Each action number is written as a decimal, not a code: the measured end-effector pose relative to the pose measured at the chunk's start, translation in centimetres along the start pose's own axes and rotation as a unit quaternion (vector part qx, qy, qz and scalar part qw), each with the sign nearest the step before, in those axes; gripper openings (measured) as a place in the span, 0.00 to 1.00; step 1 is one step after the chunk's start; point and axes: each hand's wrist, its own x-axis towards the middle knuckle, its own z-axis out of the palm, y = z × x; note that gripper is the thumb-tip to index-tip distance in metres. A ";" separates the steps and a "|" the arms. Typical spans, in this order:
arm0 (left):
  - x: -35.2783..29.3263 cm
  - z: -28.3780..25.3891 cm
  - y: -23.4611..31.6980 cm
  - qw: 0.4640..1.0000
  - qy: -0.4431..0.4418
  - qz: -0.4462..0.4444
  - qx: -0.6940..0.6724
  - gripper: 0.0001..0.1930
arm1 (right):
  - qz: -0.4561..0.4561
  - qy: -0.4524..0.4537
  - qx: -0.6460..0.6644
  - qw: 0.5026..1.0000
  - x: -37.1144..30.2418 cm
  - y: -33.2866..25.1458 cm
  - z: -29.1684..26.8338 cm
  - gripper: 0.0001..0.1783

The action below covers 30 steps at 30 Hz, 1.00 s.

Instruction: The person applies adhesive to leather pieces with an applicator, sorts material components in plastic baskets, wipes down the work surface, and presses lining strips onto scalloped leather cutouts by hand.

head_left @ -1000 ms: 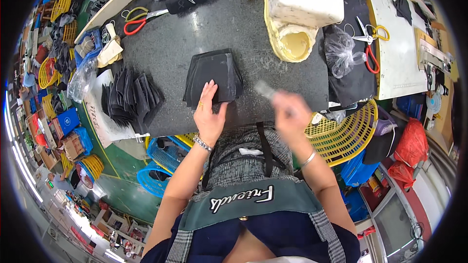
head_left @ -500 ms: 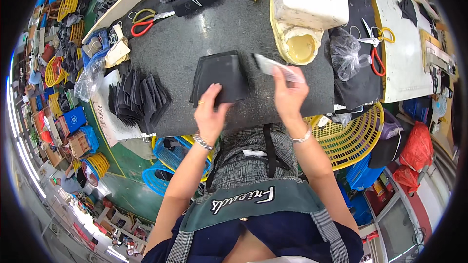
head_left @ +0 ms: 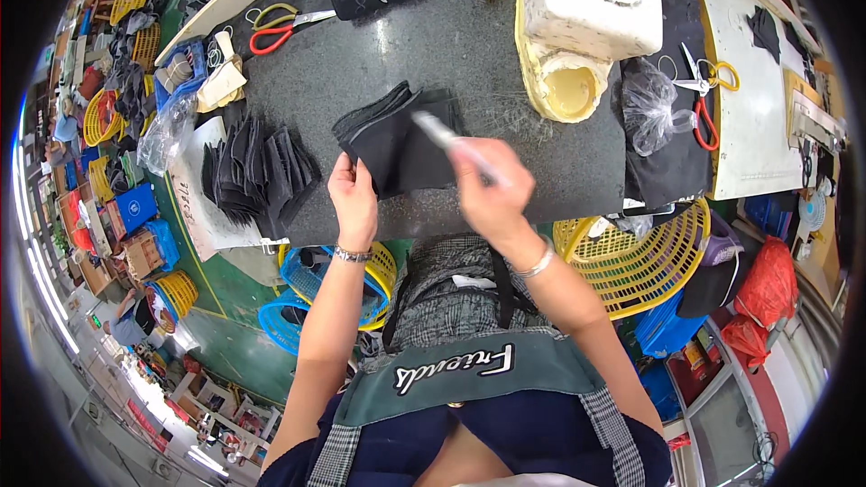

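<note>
Left fingers [head_left: 343, 168] gripping black sheets [head_left: 383, 149] by edge, bare tabletop [head_left: 568, 171] rightward

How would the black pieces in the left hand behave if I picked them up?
The black pieces are probably bendy but not limp, as they curve beyond the left hand without collapsing. Each is likely light, since the edges look thin. They may slide apart: the layers are unevenly fanned.

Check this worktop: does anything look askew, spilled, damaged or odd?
Yes: the cup-like holder has a ragged, yellowish, crusted rim, as if something dried there, and the white block beside it bears dark smudges. The fanned black pieces on the left lie uneven. The black stack looks splayed, but the left hand grips its corner.
</note>
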 end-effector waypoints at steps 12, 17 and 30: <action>0.2 -0.5 -0.1 0.999 -0.040 -0.011 -0.005 0.10 | -0.149 -0.068 0.012 0.986 0.1 -1.8 5.3 0.14; -0.7 -0.8 -1.4 0.982 -0.021 0.097 0.159 0.05 | -0.002 -0.025 -0.063 0.998 1.7 3.1 -0.3 0.05; 0.3 -0.1 0.6 0.997 -0.059 0.041 0.009 0.09 | 0.036 0.070 -0.285 0.955 4.2 3.0 -10.4 0.03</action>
